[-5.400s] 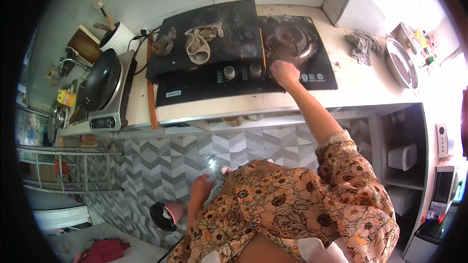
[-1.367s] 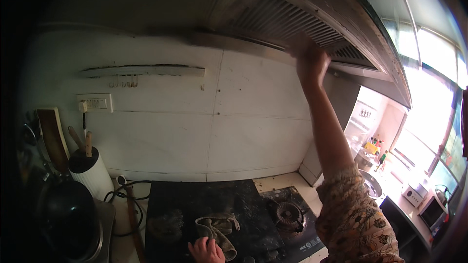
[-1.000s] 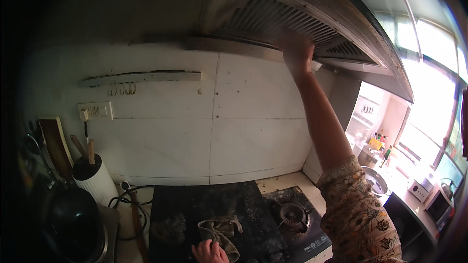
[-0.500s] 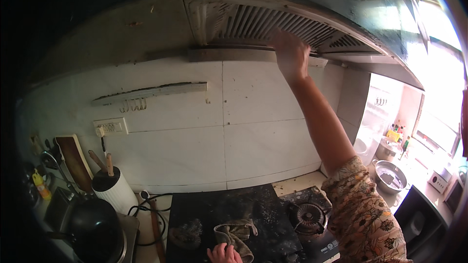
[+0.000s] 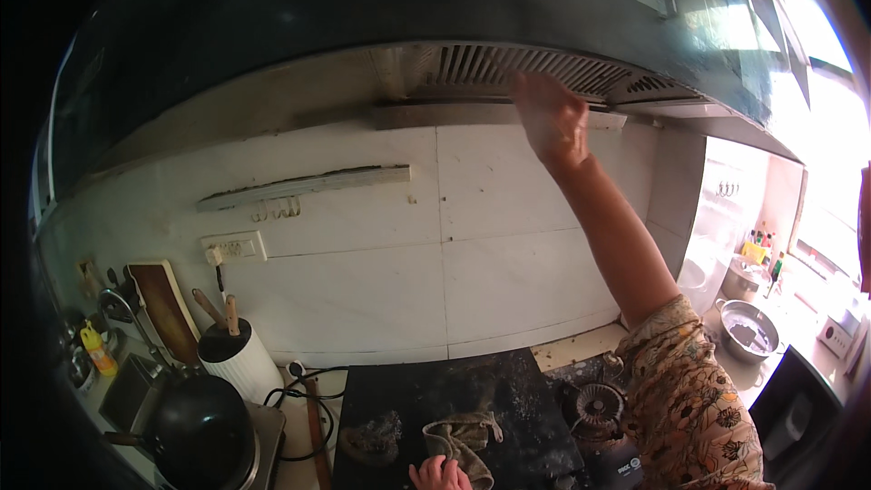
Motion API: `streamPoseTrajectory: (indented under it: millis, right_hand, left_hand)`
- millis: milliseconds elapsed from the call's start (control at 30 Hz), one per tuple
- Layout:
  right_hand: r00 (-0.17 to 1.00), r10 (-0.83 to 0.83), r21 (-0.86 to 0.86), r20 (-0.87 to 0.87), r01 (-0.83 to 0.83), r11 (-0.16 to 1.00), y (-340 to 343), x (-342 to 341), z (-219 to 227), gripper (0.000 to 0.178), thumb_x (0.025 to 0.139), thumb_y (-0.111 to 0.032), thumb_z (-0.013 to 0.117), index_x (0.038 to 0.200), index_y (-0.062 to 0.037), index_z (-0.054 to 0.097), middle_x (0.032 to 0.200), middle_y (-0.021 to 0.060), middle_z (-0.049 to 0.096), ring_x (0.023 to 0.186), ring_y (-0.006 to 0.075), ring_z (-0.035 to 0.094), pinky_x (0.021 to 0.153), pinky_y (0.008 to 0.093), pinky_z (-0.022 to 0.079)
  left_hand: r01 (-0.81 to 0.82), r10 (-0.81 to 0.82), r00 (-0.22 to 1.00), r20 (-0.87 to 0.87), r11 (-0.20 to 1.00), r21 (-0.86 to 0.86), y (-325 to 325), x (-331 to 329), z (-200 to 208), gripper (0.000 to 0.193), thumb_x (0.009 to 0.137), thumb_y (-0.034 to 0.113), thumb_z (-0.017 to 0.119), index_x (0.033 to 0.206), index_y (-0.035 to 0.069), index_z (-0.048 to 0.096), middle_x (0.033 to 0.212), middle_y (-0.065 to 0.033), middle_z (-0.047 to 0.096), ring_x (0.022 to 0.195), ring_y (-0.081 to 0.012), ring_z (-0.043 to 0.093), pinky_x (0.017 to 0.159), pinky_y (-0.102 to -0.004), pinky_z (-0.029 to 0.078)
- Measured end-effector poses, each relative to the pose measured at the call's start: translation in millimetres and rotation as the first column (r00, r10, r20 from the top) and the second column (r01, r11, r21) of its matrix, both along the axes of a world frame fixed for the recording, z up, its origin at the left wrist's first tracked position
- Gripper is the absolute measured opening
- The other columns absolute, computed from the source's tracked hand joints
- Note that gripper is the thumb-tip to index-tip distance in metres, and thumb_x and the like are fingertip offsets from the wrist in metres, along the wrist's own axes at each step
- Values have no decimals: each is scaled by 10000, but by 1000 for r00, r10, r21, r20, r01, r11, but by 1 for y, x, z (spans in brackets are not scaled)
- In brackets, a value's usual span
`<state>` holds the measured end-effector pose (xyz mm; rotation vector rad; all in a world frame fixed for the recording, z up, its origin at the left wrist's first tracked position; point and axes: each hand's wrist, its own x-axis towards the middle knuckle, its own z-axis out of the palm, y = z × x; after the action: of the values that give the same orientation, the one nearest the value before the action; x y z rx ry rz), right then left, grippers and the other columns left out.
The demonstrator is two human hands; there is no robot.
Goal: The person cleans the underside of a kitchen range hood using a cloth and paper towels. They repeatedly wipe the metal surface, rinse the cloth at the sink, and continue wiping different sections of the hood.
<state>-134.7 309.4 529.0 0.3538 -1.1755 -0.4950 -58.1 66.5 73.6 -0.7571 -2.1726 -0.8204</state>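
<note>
My right hand [image 5: 553, 122] is raised high in front of the range hood's slotted grille [image 5: 522, 68]. It is smeared by motion, and its fingers and anything in them do not show clearly. A floral sleeve [image 5: 694, 390] covers the upper part of that arm. Low at the bottom edge, my left hand [image 5: 440, 475] rests with fingers slightly apart at the near edge of a crumpled grey-brown cloth [image 5: 458, 440]. The cloth lies on a black stovetop panel [image 5: 517, 390] dusted with pale powdery marks.
A gas burner [image 5: 599, 404] sits right of the panel. To the left stand a black wok [image 5: 200, 431], a white knife holder [image 5: 240, 363] and a cutting board [image 5: 168, 313], with black cables [image 5: 304, 390] between. A metal basin [image 5: 748, 331] stands at far right. Dark cabinets hang overhead.
The view has tilted upward and a little left, so the scene sits lower and further right. My right hand has turned at the hood. My left hand stays by the cloth.
</note>
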Motion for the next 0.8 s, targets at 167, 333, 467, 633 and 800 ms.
streamPoseTrajectory:
  millis: [167, 333, 467, 633, 800]
  right_hand:
    - [940, -213, -164, 268, 262, 951, 14, -31, -11, 118, 770, -43, 559, 859, -100, 614, 739, 39, 621, 626, 125, 605, 519, 262, 493]
    - [1000, -29, -42, 10, 30, 999, -15, 2, -20, 73, 785, -44, 555, 818, -81, 608, 720, 27, 602, 619, 132, 586, 474, 253, 477]
    - [999, 2, 100, 32, -5, 995, -21, 13, 2, 72, 800, -37, 560, 737, -40, 594, 670, 34, 553, 568, 148, 544, 379, 254, 425]
    - [995, 96, -34, -4, -96, 995, -30, 24, -5, 65, 805, -59, 559, 765, -55, 609, 623, 35, 542, 547, 160, 546, 404, 273, 434]
    - [999, 46, -17, -28, -47, 999, -17, 8, 4, 149, 832, -157, 532, 747, -69, 618, 639, 49, 576, 531, 194, 566, 438, 294, 447]
  left_hand:
    - [24, -24, 1000, 3, 1000, 1, 1, 0, 8, 135, 778, 163, 532, 896, 101, 553, 997, -74, 524, 958, -281, 497, 877, -515, 345]
    - [8, -7, 999, 46, 1000, -23, -5, 1, 0, 146, 767, 168, 536, 894, 100, 557, 999, -72, 522, 969, -276, 492, 886, -510, 341]
    - [27, -26, 999, 36, 999, -21, -2, 0, 3, 144, 763, 172, 535, 886, 102, 558, 998, -71, 521, 973, -274, 490, 888, -508, 340]
    - [25, -24, 998, 56, 1000, -9, -2, -1, 2, 141, 769, 174, 530, 887, 102, 560, 999, -70, 523, 971, -270, 493, 892, -504, 339]
    - [11, -10, 999, 52, 1000, -19, -5, 1, 1, 133, 773, 176, 528, 880, 104, 560, 998, -69, 526, 973, -269, 495, 893, -505, 339]
